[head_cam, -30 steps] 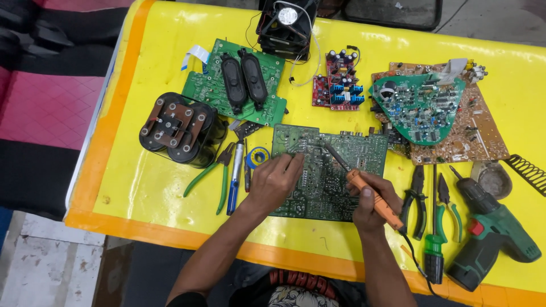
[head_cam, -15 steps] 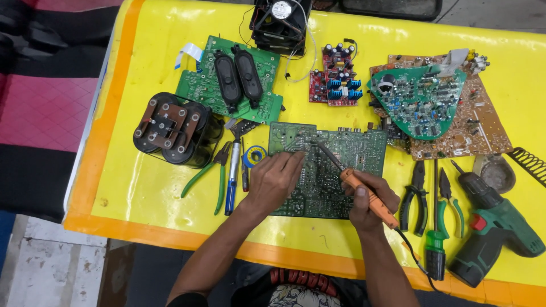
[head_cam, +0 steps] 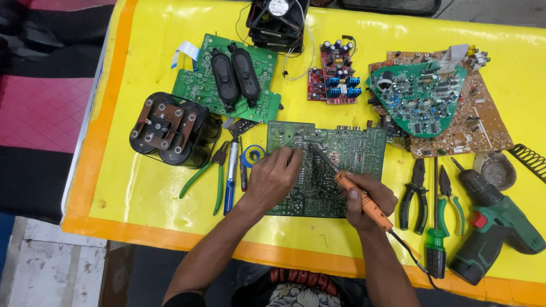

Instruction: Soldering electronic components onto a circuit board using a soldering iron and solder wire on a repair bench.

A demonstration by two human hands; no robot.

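Observation:
A green circuit board (head_cam: 347,156) lies solder side up at the middle of the yellow table (head_cam: 142,187). My left hand (head_cam: 273,179) rests on its left part, fingers curled and pressing near the top edge; whether it pinches solder wire I cannot tell. My right hand (head_cam: 367,199) grips an orange-handled soldering iron (head_cam: 361,199), whose metal tip reaches up-left onto the board close to my left fingertips. Its black cord runs off toward the table's front edge.
Left: green-handled pliers (head_cam: 207,173), a blue tool (head_cam: 230,176), a solder roll (head_cam: 253,154), a black capacitor block (head_cam: 170,129). Back: a green board with two speakers (head_cam: 227,79), a fan (head_cam: 277,20), a red board (head_cam: 334,79), stacked boards (head_cam: 432,105). Right: pliers (head_cam: 415,193), screwdriver (head_cam: 435,244), green drill (head_cam: 495,227).
Both hands and the soldering iron stay in the same place on the board. Only the head camera has shifted a little, so the scene sits slightly differently in view.

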